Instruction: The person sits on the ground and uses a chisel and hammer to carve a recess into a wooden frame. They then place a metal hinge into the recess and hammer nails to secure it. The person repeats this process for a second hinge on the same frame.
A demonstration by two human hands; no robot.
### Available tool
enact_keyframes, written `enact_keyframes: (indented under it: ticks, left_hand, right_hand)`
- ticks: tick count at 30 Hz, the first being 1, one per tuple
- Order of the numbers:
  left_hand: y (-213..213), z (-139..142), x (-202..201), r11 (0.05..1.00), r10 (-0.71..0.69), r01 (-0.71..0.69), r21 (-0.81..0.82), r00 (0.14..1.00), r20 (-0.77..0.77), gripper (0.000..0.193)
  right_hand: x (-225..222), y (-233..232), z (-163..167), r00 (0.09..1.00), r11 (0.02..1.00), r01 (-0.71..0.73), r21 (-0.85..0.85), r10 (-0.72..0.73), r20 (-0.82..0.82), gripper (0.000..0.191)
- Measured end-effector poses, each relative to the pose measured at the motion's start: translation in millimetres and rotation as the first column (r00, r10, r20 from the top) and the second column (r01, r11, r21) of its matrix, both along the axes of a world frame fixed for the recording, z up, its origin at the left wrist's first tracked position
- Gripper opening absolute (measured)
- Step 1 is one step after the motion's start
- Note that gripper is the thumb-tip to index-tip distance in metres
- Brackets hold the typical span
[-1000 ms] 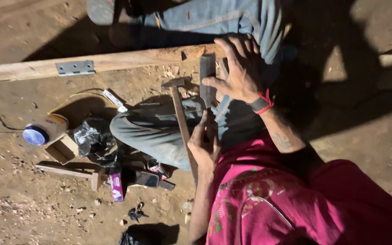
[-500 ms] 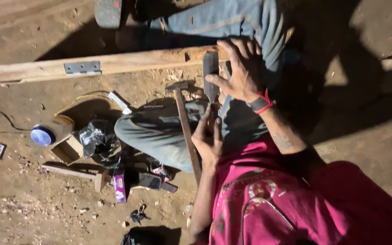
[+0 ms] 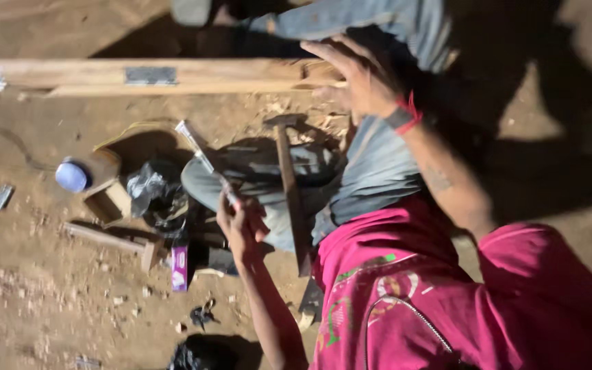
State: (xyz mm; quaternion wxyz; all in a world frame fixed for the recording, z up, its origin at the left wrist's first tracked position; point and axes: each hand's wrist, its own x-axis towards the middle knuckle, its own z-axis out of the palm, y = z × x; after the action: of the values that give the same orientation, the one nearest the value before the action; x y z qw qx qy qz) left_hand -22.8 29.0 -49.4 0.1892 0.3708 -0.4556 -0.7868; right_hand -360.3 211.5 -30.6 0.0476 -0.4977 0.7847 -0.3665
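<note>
**Hands at work on a dirt floor**

Brown dirt floor, dusty, with little wood chips and dark shadows at the top and right. No walls to see.

One long wooden plank across the top, with one grey metal hinge on it. One hammer with a wooden handle, resting on a knee in grey jeans. One small wooden box, one round blue lid, one crumpled black bag, one pink packet, one short wooden stick.

Left hand closed tight around one thin metal chisel, tip up and slanted left, above the knee. Right hand open, fingers spread, at the right end of the plank; touching it or not, cannot tell because of blur.
</note>
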Motion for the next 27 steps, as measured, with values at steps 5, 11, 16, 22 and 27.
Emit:
enact_keyframes:
  ticks: [5, 11, 16, 22, 27]
  left_hand:
    - [-29.4, -57.7, -21.3, 0.939, -0.013, 0.007, 0.343, 1.0, 0.015, 0.041]
    - [-19.9, -64.5, -96.5, 0.905, 0.095, -0.045, 0.423, 0.991, -0.099, 0.028]
    - [-15.0, -60.3, -124.5, 0.963, 0.057, -0.055, 0.265, 0.998, -0.001, 0.05]
    - [-14.0, -55.7, -117.7, 0.961, -0.126, 0.156, -0.228, 0.982, 0.14, 0.048]
    - [-7.7, -60.2, -91.2, 0.872, 0.151, 0.024, -0.489, 0.937, 0.314, 0.047]
  right_hand:
    - [-29.1, -30.1, 3.7, 0.99, 0.983, -0.139, -0.122, 0.14, 0.001, 0.012]
    - [-29.8, -29.5, -2.4, 0.982, 0.99, -0.116, -0.081, 0.103, -0.158, 0.004]
    - [-45.3, -38.1, -7.4, 0.955, 0.988, -0.15, 0.027, 0.152, -0.253, 0.006]
    - [-37.6, -39.1, 3.7, 0.873, 0.976, -0.207, 0.065, 0.215, -0.438, 0.016]
    - [-30.9, -48.8, 21.8, 0.727, 0.936, -0.248, 0.249, 0.35, -0.591, 0.021]
